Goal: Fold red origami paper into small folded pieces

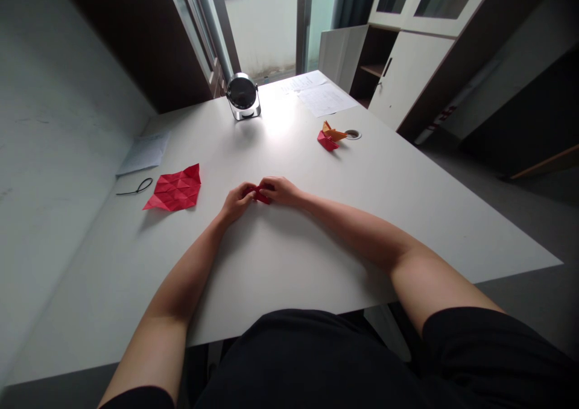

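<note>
Between my two hands, on the white table [294, 258], is a small piece of folded red paper [262, 196]. My left hand [237, 201] grips its left side, fingers curled over it. From the right, my right hand [281, 190] pinches the same paper, thumb and fingers pressed together. The hands almost touch, and much of the paper is hidden under the fingers. To the left of my left hand lies a creased red paper sheet [177, 189], unfolded, with a grid of fold lines and raised corners.
A red origami figure [328, 140] and an orange one [333, 132] stand by a round cable hole [353, 134]. Farther back are a round black device on a metal stand [243, 92] and printed sheets [325, 98]. A black cable tie [138, 189] and papers [143, 152] lie left.
</note>
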The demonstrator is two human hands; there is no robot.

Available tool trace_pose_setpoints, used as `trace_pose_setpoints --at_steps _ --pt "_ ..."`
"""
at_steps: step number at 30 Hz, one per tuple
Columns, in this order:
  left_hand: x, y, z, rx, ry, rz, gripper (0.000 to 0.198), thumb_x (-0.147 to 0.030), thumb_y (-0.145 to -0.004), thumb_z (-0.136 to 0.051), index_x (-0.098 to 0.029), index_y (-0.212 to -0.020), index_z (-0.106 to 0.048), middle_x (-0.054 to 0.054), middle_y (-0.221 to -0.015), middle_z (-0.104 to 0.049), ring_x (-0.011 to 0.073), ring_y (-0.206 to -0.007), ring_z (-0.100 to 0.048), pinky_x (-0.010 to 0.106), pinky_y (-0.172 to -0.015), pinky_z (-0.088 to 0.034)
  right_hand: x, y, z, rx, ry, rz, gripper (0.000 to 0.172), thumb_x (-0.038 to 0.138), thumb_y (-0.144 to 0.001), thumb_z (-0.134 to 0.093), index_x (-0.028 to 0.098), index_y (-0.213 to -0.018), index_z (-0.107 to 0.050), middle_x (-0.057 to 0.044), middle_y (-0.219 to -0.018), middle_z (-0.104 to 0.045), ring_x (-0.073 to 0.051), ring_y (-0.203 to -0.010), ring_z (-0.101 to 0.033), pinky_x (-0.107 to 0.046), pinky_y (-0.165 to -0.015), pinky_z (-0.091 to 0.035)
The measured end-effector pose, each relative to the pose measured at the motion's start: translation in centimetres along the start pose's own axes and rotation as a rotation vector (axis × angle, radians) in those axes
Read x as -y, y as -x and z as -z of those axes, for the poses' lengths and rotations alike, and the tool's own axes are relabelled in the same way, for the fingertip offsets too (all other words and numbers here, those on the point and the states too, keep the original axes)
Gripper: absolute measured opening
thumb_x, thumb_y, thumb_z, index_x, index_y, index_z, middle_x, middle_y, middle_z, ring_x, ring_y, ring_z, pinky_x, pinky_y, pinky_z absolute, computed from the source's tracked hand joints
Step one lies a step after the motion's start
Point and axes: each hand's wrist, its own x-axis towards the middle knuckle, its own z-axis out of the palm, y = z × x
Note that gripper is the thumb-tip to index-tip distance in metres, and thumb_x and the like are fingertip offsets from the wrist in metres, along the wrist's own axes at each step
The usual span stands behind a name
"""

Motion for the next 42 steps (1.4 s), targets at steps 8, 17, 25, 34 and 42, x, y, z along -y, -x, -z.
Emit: trace_pose_setpoints --at_steps 8,17,25,34,42 --pt "-0.31 -0.01 0.03 -0.003 -0.008 0.002 0.027 -0.036 -0.085 -0.057 -0.019 -0.103 -0.067 0.003 -0.095 -0.072 0.0186 -0.086 -0.066 0.03 -0.081 -0.052 0.1 0.02 0.02 -0.004 0.008 0.006 0.021 0.033 -0.084 -0.058 0.017 -0.092 -0.069 0.0 -0.08 -0.065 -0.011 -0.071 -0.051 -0.022 -0.068 -0.037" --pt "-0.34 -0.01 0.01 -0.003 0.001 0.002 0.027 -0.035 -0.085 -0.058 -0.019 -0.103 -0.068 0.004 -0.096 -0.072 0.0192 -0.087 -0.066 0.03 -0.082 -0.052 0.15 0.1 0.08 -0.001 0.01 0.0 0.021 0.033 -0.084 -0.058 0.017 -0.093 -0.069 0.0 -0.081 -0.067 -0.011 -0.072 -0.052 -0.022 -0.069 -0.038" --pt "-0.48 0.01 -0.06 -0.001 0.021 -0.012 0.025 -0.033 -0.085 -0.057 -0.019 -0.103 -0.068 0.004 -0.094 -0.072 0.0184 -0.085 -0.066 0.029 -0.079 -0.052 0.17 0.07 0.12 0.002 0.003 0.012 0.021 0.033 -0.084 -0.058 0.017 -0.093 -0.069 0.0 -0.08 -0.066 -0.011 -0.071 -0.053 -0.022 -0.068 -0.038" --pt "-0.16 -0.02 -0.11 -0.005 0.014 -0.014 0.026 -0.035 -0.086 -0.057 -0.019 -0.104 -0.067 0.003 -0.096 -0.072 0.0185 -0.086 -0.066 0.03 -0.081 -0.052 -0.07 -0.01 -0.04 0.001 -0.003 0.006 0.021 0.032 -0.083 -0.058 0.017 -0.093 -0.07 0.0 -0.082 -0.066 -0.011 -0.071 -0.052 -0.022 -0.068 -0.038" --pt "-0.14 -0.01 -0.18 -0.01 0.037 0.007 0.026 -0.035 -0.085 -0.058 -0.019 -0.103 -0.067 0.004 -0.095 -0.073 0.0187 -0.085 -0.068 0.03 -0.081 -0.054 -0.03 0.01 -0.02 0.003 0.001 0.002 0.022 0.032 -0.083 -0.058 0.016 -0.094 -0.069 0.0 -0.082 -0.066 -0.011 -0.072 -0.052 -0.022 -0.069 -0.038"
